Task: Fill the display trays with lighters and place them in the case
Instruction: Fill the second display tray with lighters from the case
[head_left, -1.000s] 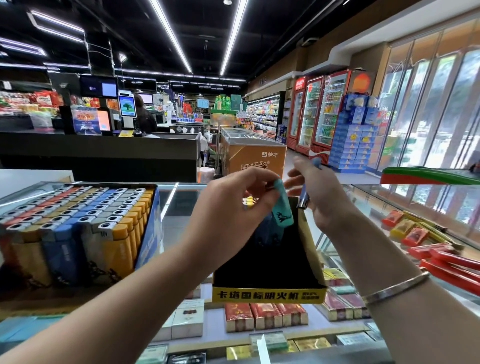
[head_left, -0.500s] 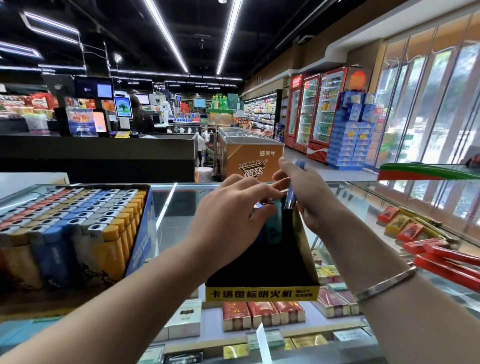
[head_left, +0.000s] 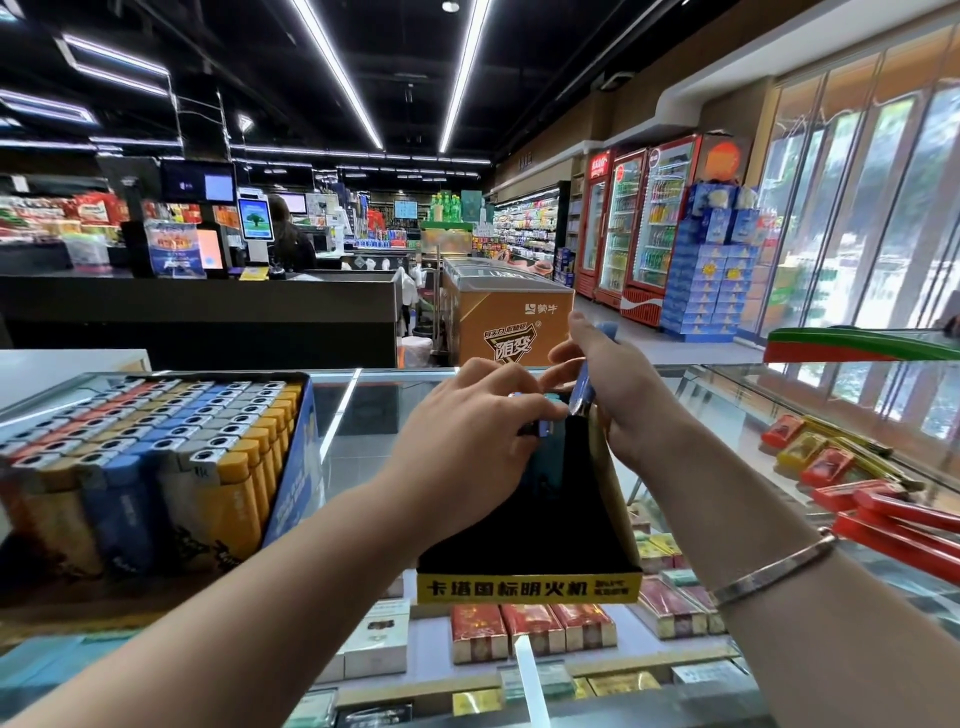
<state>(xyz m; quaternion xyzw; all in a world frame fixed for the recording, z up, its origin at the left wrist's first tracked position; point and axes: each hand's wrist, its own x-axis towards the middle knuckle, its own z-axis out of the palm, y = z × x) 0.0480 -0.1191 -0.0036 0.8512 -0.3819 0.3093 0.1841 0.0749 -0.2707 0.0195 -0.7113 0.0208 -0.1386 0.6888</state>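
While my left hand (head_left: 470, 431) pinches a lighter (head_left: 543, 430) over the black tray (head_left: 527, 588), I load it.
My right hand (head_left: 618, 395) grips blue lighters (head_left: 584, 387); a full tray (head_left: 298, 467) sits left on the table (head_left: 363, 415).

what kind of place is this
Most likely a supermarket or convenience store, at its tobacco counter: a glass display case with cigarette packs inside, drink fridges along the wall, and a checkout counter with screens behind.
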